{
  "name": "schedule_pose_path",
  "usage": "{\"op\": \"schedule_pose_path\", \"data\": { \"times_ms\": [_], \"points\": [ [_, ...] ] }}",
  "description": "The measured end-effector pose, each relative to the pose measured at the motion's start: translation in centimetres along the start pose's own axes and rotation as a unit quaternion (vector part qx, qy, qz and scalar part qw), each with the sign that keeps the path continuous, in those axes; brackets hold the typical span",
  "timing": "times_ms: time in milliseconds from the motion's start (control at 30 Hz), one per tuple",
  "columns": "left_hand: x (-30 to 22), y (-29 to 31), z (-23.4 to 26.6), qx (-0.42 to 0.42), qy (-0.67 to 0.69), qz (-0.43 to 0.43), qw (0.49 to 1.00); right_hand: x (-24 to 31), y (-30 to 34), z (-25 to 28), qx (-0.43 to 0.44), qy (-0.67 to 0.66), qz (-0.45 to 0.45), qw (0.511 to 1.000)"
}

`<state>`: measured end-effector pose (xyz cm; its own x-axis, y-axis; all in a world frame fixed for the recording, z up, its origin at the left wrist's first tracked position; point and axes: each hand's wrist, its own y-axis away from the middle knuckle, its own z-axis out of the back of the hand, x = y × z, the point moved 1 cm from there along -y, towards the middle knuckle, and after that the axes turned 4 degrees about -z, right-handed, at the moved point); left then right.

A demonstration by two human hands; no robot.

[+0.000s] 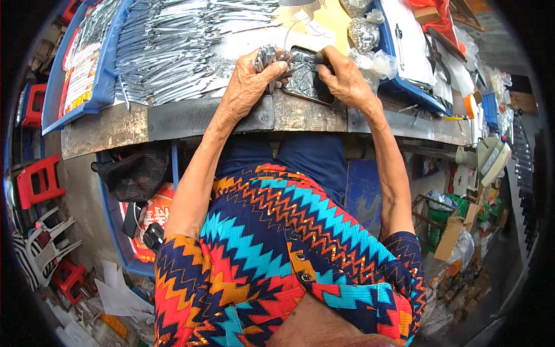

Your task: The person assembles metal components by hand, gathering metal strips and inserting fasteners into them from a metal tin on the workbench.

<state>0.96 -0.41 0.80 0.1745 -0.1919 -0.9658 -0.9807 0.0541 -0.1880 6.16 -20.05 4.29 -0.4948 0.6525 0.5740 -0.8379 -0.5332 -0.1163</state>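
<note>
My left hand point(245, 84) is closed around a bunch of small dark metal pieces point(267, 56), which stick up past the fingers. Directly to its right lies a shallow dark-rimmed tray point(315, 100) filled with many small grey metal pieces point(303, 78). At that tray's right edge is my right hand point(351, 84), fingers curled and pressed together; whatever is between them is hidden. A broad heap of long, thin silvery metal strips point(173, 49) covers the bench to the left of my hands.
Blue trays stand at the left point(107, 75) and right point(399, 87). Clear plastic bags point(373, 65) bunch beside my right hand. The worn bench edge point(309, 118) runs before me. Below, a blue crate point(107, 202) holds a black mesh bag point(136, 173). Red stools point(40, 182) stand left.
</note>
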Motion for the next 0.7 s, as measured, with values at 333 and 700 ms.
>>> {"op": "schedule_pose_path", "data": {
  "times_ms": [333,700],
  "points": [
    [0.1,0.0,-0.1,-0.007,0.016,0.012,1.000,2.1,-2.5,-0.4,-0.012,-0.397,-0.095,0.913],
    [-0.6,0.1,0.2,0.007,-0.045,0.019,0.999,4.9,-4.8,-1.3,-0.031,-0.352,0.046,0.934]
  ]
}}
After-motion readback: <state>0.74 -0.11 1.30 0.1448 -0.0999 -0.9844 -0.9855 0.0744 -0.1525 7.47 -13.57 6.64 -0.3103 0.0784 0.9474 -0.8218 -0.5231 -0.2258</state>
